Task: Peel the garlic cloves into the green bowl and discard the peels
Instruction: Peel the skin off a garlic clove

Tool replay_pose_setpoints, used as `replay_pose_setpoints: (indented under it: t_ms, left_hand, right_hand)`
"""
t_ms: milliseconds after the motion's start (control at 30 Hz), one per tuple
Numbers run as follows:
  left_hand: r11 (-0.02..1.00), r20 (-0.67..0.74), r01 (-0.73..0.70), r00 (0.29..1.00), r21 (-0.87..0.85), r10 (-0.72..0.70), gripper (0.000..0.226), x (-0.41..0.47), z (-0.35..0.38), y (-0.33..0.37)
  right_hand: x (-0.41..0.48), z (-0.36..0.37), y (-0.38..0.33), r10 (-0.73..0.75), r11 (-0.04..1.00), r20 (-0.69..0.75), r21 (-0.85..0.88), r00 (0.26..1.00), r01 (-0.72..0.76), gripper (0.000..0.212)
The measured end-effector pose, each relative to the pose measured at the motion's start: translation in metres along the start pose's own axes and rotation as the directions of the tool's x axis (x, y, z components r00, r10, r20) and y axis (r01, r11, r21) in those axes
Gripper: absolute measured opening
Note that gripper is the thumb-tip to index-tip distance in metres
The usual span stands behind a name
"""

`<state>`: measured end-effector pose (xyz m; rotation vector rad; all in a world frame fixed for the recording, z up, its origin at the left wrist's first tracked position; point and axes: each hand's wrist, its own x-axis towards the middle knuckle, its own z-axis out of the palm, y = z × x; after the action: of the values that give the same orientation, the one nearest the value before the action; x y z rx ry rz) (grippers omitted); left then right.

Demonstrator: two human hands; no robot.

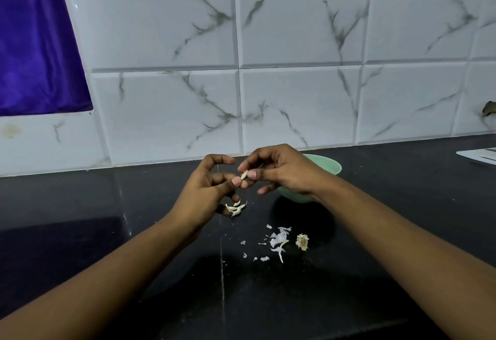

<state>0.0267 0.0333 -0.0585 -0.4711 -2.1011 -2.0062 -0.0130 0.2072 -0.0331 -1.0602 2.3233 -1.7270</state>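
A small pale garlic clove (244,175) is pinched between the thumb and fingers of my right hand (281,172), held above the black counter. The thumb of my left hand (206,186) touches the clove's lower end, its other fingers curled. Behind and under my right hand stands the green bowl (330,166), mostly hidden; its inside is not visible. A few unpeeled cloves (236,208) lie on the counter just below my left hand. Loose white peels (277,240) are scattered nearer to me.
A dry garlic root stub (302,241) lies right of the peels. The black counter (107,232) runs back to a marble-tiled wall (295,98). A white flat object (480,155) sits at the far right edge. A purple curtain (35,44) hangs at the upper left.
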Motion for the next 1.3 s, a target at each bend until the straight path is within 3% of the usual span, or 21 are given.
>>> replay_pose_setpoints:
  t_ms: [167,267,333,633,900,1033,1133,1300]
  left_hand:
    - [0.995,-0.075,-0.041,0.996,0.092,0.048,0.014,0.002,-0.004,-0.002]
    - [0.894,-0.124,-0.175,0.961,0.412,0.246,0.005,0.002,-0.007,-0.004]
    - [0.814,-0.132,-0.222,0.931,0.536,0.341,0.003,0.000,-0.006,-0.001]
    - [0.743,-0.144,-0.185,0.924,0.644,0.355,0.006,-0.004,-0.006,0.005]
    - [0.801,-0.212,-0.110,0.935,0.589,0.284,0.012,-0.001,-0.006,0.007]
    - [0.958,-0.172,-0.010,0.983,0.287,0.062,0.015,0.001,-0.006,0.008]
    - [0.990,-0.116,0.131,0.985,0.054,-0.124,0.020,0.000,-0.002,0.010]
    - [0.985,-0.048,0.164,0.985,-0.044,-0.166,0.014,0.001,-0.002,0.010]
  right_hand:
    - [0.002,-0.001,0.000,-0.005,0.996,-0.059,0.089,0.998,0.011,0.010]
    - [0.005,-0.001,0.002,0.001,0.996,-0.100,0.093,0.995,0.008,0.010]
    - [0.005,0.000,0.002,0.007,0.995,-0.104,0.098,0.995,0.003,0.010]
    - [0.005,0.008,0.004,-0.011,0.996,-0.111,0.087,0.994,0.020,0.012]
    - [0.007,0.021,0.010,-0.126,0.992,-0.207,-0.009,0.970,0.127,0.017]
    - [0.007,0.018,0.009,-0.060,0.981,-0.209,0.168,0.976,0.096,0.014]
    - [0.007,0.016,0.009,-0.041,0.984,-0.214,0.163,0.976,0.077,0.014]
    - [0.007,0.014,0.008,-0.047,0.990,-0.221,0.122,0.974,0.076,0.010]
